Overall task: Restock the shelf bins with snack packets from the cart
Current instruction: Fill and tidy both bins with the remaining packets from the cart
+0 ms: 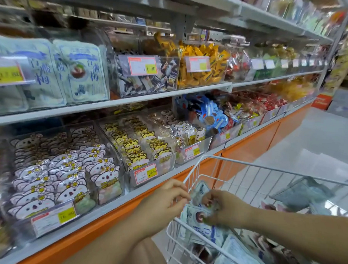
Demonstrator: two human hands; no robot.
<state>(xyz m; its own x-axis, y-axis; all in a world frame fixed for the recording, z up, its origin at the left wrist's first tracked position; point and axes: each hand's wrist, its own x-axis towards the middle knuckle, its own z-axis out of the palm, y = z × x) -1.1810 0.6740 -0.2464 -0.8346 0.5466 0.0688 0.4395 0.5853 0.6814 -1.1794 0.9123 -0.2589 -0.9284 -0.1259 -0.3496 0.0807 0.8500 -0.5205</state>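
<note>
A white wire cart (195, 169) stands at the lower right, holding several pale blue-and-white snack packets (233, 254). My right hand (223, 208) reaches into the cart's near left corner and pinches the top of one such packet (199, 190). My left hand (165, 202) is at the cart's left rim, fingers curled and touching the same packets through the wire side. Matching pale blue packets (79, 70) fill a clear bin on the middle shelf at the upper left.
Clear bins of animal-face snack packets (66, 170) line the bottom shelf, with yellow ones (136, 148) beside them. Orange-wrapped sweets (200, 66) sit higher up. The orange shelf base (249, 144) runs along the cart's left. Pale floor (320, 139) opens to the right.
</note>
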